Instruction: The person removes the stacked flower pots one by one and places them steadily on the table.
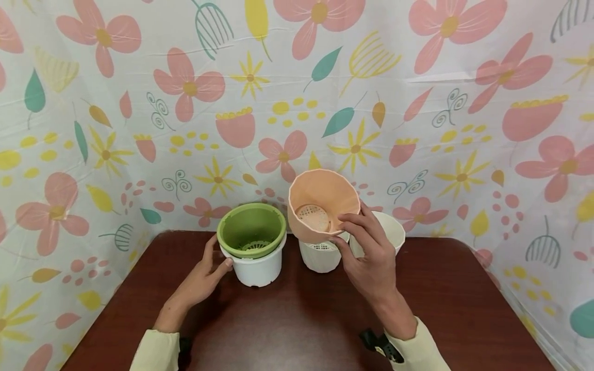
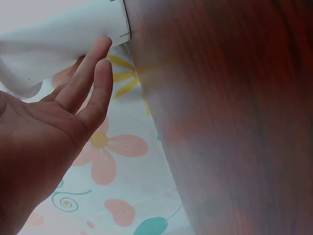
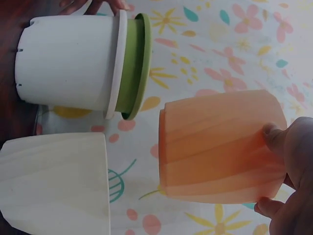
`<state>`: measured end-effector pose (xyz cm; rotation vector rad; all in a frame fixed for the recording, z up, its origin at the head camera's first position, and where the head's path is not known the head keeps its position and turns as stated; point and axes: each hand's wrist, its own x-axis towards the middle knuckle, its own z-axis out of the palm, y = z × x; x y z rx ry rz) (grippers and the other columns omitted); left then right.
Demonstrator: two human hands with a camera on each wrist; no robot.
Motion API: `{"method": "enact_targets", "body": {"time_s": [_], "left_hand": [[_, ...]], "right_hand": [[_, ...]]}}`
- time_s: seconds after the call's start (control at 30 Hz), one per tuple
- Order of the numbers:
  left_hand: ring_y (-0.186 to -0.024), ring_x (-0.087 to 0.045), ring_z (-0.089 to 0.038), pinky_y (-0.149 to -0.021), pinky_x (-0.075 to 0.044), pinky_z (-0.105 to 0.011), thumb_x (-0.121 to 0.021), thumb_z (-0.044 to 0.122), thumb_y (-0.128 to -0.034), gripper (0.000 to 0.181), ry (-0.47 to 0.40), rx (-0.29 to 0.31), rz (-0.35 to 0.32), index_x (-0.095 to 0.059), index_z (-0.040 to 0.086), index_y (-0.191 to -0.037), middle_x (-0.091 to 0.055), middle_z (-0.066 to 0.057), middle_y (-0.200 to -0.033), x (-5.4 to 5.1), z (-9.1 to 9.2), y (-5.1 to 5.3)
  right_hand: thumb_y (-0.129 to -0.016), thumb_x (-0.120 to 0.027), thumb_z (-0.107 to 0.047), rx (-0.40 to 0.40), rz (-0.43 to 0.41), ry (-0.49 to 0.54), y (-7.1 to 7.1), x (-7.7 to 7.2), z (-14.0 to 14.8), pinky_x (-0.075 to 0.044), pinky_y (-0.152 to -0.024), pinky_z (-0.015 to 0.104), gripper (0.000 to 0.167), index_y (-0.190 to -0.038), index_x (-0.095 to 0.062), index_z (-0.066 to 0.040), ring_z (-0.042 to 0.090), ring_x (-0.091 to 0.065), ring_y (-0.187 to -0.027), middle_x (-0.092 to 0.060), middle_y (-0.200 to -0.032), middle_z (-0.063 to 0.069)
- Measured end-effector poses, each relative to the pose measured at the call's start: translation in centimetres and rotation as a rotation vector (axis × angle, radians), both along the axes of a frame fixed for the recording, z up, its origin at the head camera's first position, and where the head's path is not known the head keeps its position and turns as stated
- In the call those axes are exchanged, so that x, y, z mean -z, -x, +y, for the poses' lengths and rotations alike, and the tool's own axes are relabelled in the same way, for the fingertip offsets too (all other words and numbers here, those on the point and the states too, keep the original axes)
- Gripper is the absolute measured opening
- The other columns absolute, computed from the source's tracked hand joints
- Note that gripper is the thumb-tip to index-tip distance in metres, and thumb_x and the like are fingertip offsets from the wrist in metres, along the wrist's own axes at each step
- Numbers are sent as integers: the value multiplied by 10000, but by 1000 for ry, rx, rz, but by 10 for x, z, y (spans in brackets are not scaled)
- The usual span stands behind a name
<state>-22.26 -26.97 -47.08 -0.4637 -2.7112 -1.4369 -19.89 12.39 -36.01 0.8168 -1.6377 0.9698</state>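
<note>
Peach pot (image 1: 323,198), green pot (image 1: 252,230), white pot (image 1: 258,271), cream pots (image 1: 321,260) — wood-grained, red-brown desk (image 1: 287,319) — and a white backdrop (image 1: 297,121) patterned with pink and yellow flowers, teal leaves.

A ribbed peach planter (image 1: 320,198), its base perforated, is held aloft in the right fingers (image 1: 359,221), mouth tilted forward. A green planter (image 1: 252,226) sits upright inside a white planter (image 1: 257,271) on the counter (image 1: 278,330), rim protruding; the left fingers (image 1: 209,252) rest against the pair. Two off-white planters (image 1: 322,262) stand nearby.
</note>
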Motion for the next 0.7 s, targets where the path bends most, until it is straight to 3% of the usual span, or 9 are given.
{"method": "enact_targets", "body": {"time_s": [0.7], "left_hand": [[-1145, -674, -225, -1001, -528, -518, -556, 420, -1116, 796, -3, -6, -12, 11, 429, -1675, -588, -143, -1388, -1, -1, 0]], "right_hand": [[-991, -788, -278, 66, -13, -12, 0, -2, 10, -433, -1165, 519, 310, -1003, -761, 30, 534, -614, -1263, -726, -1140, 218]]}}
